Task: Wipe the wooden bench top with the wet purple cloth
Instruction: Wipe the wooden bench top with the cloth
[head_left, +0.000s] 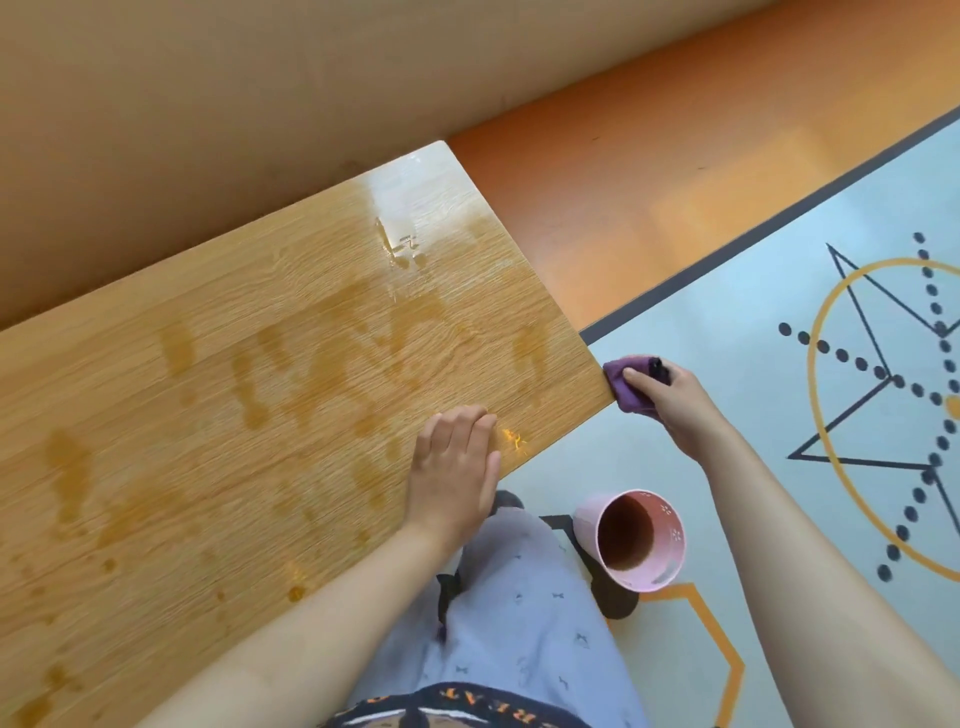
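With our left hand (452, 467) flat on the bench (218, 312) and right hand (670, 400) gripping the cloth (629, 393) at its corner, we could slip off the edge and miss the wet streaks (363, 312)

The bench (208, 415) under the left hand (454, 467) is honey-yellow with fine wood grain, blotched with darker amber wet patches to that hand's left. The cloth (626, 389) under the right hand (670, 402) is deep purple. Below that hand, the cup (631, 540) is pink outside and brown inside. The floor (753, 338) right of both hands is pale blue-grey with a yellow circle, dark dotted lines and dark triangle outlines. The trousers (519, 623) between the forearms are lavender with tiny dark bows.
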